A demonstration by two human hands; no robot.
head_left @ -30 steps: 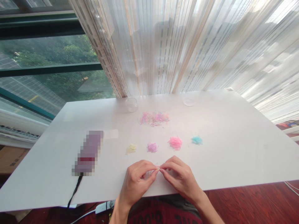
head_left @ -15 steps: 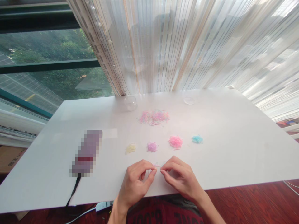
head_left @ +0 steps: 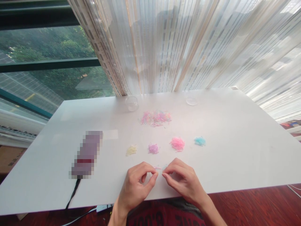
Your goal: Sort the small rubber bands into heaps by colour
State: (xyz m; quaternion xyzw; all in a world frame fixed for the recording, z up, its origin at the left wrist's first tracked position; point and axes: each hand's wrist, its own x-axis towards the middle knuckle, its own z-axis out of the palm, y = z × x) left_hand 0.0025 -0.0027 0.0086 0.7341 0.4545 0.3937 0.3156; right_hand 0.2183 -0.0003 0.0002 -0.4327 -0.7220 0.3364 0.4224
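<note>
Near the front edge of the white table [head_left: 225,147], my left hand [head_left: 138,180] pinches thumb and forefinger together, its tip pointing right. Facing it across a narrow gap, my right hand [head_left: 183,179] makes the same kind of pinch. Whatever lies between the fingertips is too small to make out. Just beyond them are a few thin pink and bluish strands [head_left: 157,167], perhaps small elastic bands. Farther out, a row of little piles runs from left to right: yellow [head_left: 131,150], purple [head_left: 153,148], pink [head_left: 177,144] and blue [head_left: 200,141].
Behind the row spreads a larger mixed-colour pile [head_left: 156,118]. A clear round container [head_left: 132,104] stands at the back left, and a clear round lid [head_left: 192,101] lies to its right. A blurred purple object [head_left: 88,153] with a black cord [head_left: 73,193] rests on the left.
Both hands stay almost where they were, still pinched close together. The view has shifted very slightly; the piles look the same.
</note>
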